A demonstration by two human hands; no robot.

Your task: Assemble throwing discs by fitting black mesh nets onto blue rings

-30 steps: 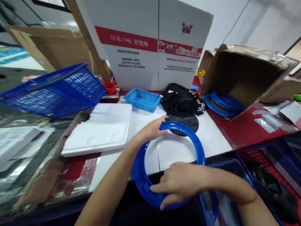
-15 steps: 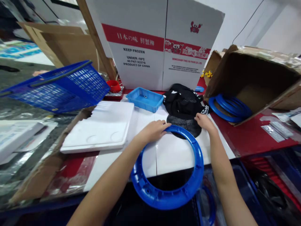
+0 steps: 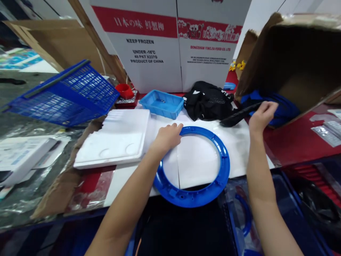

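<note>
From where I stand, the left hand (image 3: 169, 137) has its fingers bent over the far left rim of a broad, glossy blue plastic ring (image 3: 190, 200); its thumb is hidden. The right hand (image 3: 263, 115) has thumb and fingers pinched together on one end of a thin, dark, flat piece (image 3: 238, 116), beyond the ring and to its right.

The work looks to be at an early stage, I'd judge: the ring and one dark piece are picked out, but the two are apart and the ring's opening has nothing across it.

The ring, being round, has no long axis; its notched face is up, and its near edge juts past the white bench (image 3: 237, 156) towards the person. The dark piece shows almost edge-on, its long axis slanting from the right fingers down and leftward, the free end near a crumpled black fabric heap (image 3: 206, 103).
</note>
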